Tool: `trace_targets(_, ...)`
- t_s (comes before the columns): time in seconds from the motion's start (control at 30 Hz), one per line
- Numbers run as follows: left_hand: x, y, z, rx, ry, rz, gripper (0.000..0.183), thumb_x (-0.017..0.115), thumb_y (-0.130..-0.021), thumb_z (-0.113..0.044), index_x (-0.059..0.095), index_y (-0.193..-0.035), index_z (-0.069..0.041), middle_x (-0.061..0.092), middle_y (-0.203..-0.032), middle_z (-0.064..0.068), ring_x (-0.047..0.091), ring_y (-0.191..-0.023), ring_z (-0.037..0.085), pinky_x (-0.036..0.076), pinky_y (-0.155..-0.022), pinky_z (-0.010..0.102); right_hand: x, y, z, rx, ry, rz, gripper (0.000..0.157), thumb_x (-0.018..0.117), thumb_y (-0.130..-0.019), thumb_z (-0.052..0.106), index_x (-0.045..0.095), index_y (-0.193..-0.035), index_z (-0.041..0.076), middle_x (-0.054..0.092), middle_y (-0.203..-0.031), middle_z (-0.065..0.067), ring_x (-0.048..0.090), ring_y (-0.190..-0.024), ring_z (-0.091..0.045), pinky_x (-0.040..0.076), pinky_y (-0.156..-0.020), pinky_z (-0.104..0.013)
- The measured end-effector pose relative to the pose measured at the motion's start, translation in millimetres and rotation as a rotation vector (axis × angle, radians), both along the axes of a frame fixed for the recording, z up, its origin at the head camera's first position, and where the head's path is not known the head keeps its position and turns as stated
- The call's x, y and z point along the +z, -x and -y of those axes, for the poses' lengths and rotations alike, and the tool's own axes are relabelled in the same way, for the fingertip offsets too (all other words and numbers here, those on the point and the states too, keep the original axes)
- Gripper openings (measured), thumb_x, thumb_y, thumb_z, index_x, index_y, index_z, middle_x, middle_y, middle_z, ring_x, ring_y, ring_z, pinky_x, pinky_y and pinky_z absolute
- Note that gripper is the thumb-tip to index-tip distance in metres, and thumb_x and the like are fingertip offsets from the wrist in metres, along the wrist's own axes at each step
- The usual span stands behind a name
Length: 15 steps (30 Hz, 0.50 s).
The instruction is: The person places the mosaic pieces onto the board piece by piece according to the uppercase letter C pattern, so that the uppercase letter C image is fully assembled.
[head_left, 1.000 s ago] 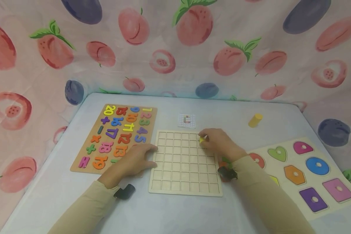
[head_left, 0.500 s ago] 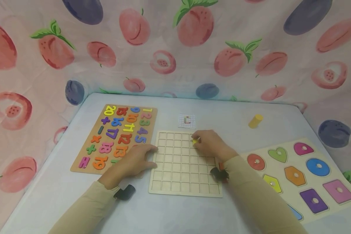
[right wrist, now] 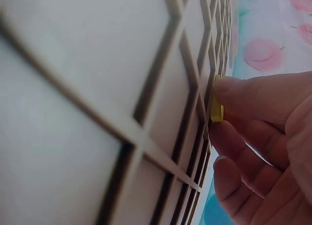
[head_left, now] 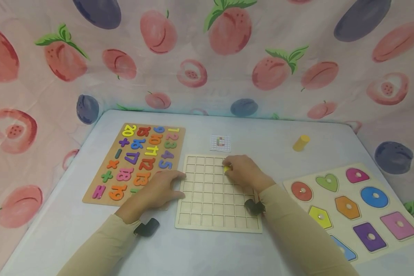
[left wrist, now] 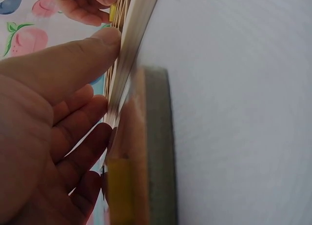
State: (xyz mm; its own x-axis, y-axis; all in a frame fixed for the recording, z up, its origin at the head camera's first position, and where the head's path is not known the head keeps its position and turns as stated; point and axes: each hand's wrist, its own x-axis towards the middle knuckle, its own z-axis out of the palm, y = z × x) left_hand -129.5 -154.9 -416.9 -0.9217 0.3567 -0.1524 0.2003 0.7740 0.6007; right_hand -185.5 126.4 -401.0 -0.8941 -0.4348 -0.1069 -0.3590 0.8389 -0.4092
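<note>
A pale wooden grid board (head_left: 207,199) lies flat at the middle of the table. My left hand (head_left: 162,188) rests at its left edge, thumb and fingers spread apart; the left wrist view has the thumb right at the board's side. Over the far right part of the grid, my right hand (head_left: 243,171) pinches a small yellow piece (right wrist: 217,110) between thumb and fingertip. In the right wrist view this piece sits right at the grid lines, partly covered by the thumb. The grid squares in view hold no pieces.
A number puzzle board (head_left: 181,134) lies to the left, close beside the grid board. Behind the grid is a small printed pattern card (head_left: 220,143). A yellow cylinder (head_left: 301,143) stands at back right, and a knobbed shape puzzle (head_left: 345,186) lies at the right.
My right hand has moved left along the grid's far rows with the yellow piece, and its forearm now covers the red and green things by the right edge. My left hand has stayed put.
</note>
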Motion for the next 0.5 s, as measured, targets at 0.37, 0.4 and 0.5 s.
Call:
trace_targets(0.37, -0.9, 0.1, 0.7, -0.01, 0.0, -0.011, 0.058, 0.084, -0.083, -0.022, 0.062, -0.134, -0.007, 0.06, -0.136, 0.007, 0.049, -0.132, 0.029, 0.037, -0.112, 0.047, 1.4, 0.3, 0.9, 0.003, -0.007, -0.002, 0.03, 0.063, -0.091, 0.008, 0.068, -0.12, 0.003, 0.069, -0.117, -0.01, 0.064, -0.102, -0.025, 0.05, -0.096, -0.043)
trace_targets(0.4, -0.9, 0.1, 0.8, -0.011, -0.001, -0.011, 0.058, 0.084, -0.083, -0.022, 0.062, -0.134, -0.007, 0.06, -0.136, 0.007, 0.049, -0.132, 0.029, 0.037, -0.112, 0.047, 1.8, 0.0, 1.0, 0.004, -0.008, -0.001, 0.03, 0.064, -0.091, 0.007, 0.068, -0.12, 0.003, 0.069, -0.117, -0.011, 0.064, -0.103, -0.026, 0.05, -0.096, -0.043)
trace_targets(0.5, -0.5, -0.4, 0.8, -0.01, -0.008, -0.005, 0.058, 0.084, -0.083, -0.022, 0.061, -0.134, -0.007, 0.06, -0.136, 0.007, 0.049, -0.132, 0.028, 0.037, -0.112, 0.046, 3.4, -0.8, 1.5, 0.008, -0.013, 0.001, 0.03, 0.063, -0.091, 0.007, 0.068, -0.12, 0.002, 0.069, -0.119, -0.012, 0.064, -0.108, -0.028, 0.049, -0.098, -0.043)
